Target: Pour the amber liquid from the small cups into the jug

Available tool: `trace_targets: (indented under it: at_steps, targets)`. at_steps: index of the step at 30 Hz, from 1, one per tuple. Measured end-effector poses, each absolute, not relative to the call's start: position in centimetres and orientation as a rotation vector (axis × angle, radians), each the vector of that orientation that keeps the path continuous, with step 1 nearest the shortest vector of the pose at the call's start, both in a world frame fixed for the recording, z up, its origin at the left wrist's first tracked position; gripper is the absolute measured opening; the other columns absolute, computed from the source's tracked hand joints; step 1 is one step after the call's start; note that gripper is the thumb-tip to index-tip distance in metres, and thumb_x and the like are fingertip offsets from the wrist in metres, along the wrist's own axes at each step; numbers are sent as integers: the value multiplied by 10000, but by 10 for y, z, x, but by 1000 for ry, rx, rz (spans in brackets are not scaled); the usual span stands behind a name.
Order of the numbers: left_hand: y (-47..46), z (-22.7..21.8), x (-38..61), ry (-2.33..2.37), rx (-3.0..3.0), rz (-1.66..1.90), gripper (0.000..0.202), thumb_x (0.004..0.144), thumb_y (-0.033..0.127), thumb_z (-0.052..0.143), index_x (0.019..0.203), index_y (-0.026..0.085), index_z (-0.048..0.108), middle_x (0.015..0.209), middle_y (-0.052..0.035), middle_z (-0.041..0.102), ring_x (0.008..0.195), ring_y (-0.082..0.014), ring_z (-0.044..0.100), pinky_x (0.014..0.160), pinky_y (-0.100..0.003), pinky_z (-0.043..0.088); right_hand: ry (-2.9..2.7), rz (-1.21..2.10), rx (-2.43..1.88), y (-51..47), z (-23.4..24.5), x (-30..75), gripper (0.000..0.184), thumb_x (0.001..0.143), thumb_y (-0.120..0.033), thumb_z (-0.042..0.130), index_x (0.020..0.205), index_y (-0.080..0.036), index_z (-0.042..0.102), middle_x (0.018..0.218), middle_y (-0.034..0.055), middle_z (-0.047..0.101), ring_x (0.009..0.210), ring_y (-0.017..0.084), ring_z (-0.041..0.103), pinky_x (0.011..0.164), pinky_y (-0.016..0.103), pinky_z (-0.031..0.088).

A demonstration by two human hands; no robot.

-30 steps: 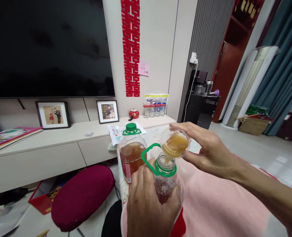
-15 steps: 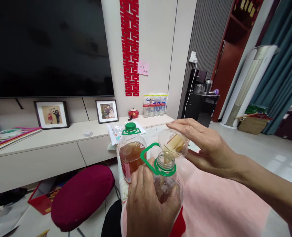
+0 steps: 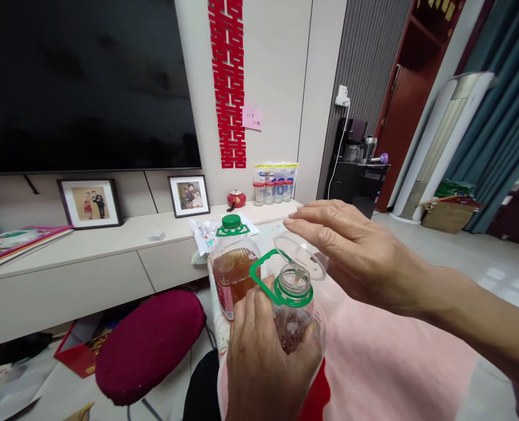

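Observation:
My left hand (image 3: 268, 356) is wrapped around a clear plastic jug (image 3: 296, 333) that stands uncapped, its green carry handle (image 3: 259, 272) leaning left from the neck. Dark reddish bits and some froth show inside. Above the mouth, my right hand (image 3: 351, 251) grips a clear plastic cup (image 3: 301, 251), tilted with its rim close to the jug's opening. A little residue clings to the cup near the mouth. The right thumb is hidden behind the cup. Just left stands a second jug (image 3: 235, 272) with amber liquid and a green cap.
A pink cloth (image 3: 399, 356) covers the table. A maroon round stool (image 3: 151, 348) stands at left. Along the wall, a cabinet (image 3: 110, 257) bears photo frames, several red-lidded jars (image 3: 268, 194) and a small red pot (image 3: 236, 199). A plastic packet (image 3: 204, 234) lies behind the capped jug.
The pale yellowish contents of the cup have gone down toward the jug, leaving the cup nearly bare. My right hand has tipped the cup further; my left keeps its grip.

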State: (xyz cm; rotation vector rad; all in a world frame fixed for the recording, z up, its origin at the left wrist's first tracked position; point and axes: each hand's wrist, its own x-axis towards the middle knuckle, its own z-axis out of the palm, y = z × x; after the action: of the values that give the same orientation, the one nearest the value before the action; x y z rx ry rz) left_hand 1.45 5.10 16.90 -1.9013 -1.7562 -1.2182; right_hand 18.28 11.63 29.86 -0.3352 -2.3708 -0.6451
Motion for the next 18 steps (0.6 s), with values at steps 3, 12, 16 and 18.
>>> trace_targets:
  at_steps: [3, 12, 16, 18]
  targets:
    - [52, 170, 15, -1747, -1877, -1219, 534, 800, 389, 637, 1252, 194, 429, 876, -45, 648, 783, -247, 692, 643, -396, 620, -2386, -748, -313, 115, 301, 181, 359, 983, 23, 484, 1318, -20, 605, 1266, 203, 688, 1244, 305, 607, 1062, 496, 511]
    - [53, 167, 11, -1782, -1923, -1242, 458, 810, 417, 617, 1193, 228, 452, 889, -43, 645, 805, -271, 690, 642, -428, 610, -2409, -709, -363, 112, 304, 182, 371, 1002, -45, 461, 1354, -55, 576, 1285, 196, 701, 1206, 298, 639, 1064, 529, 499]
    - [51, 174, 12, -2012, -1986, -1314, 486, 822, 566, 582, 1155, 230, 471, 893, -43, 626, 888, -312, 670, 758, -496, 590, -2324, -170, -582, 121, 287, 204, 708, 934, -193, 660, 1578, -215, 366, 1357, 124, 664, 1221, 262, 643, 1074, 486, 514]
    - [49, 178, 14, -2167, -2007, -1330, 525, 789, 639, 561, 1109, 232, 477, 892, -45, 616, 930, -342, 644, 798, -525, 564, -2157, 166, -756, 128, 266, 220, 860, 871, -271, 771, 1607, -285, 326, 1298, 89, 678, 1180, 260, 663, 1065, 494, 519]
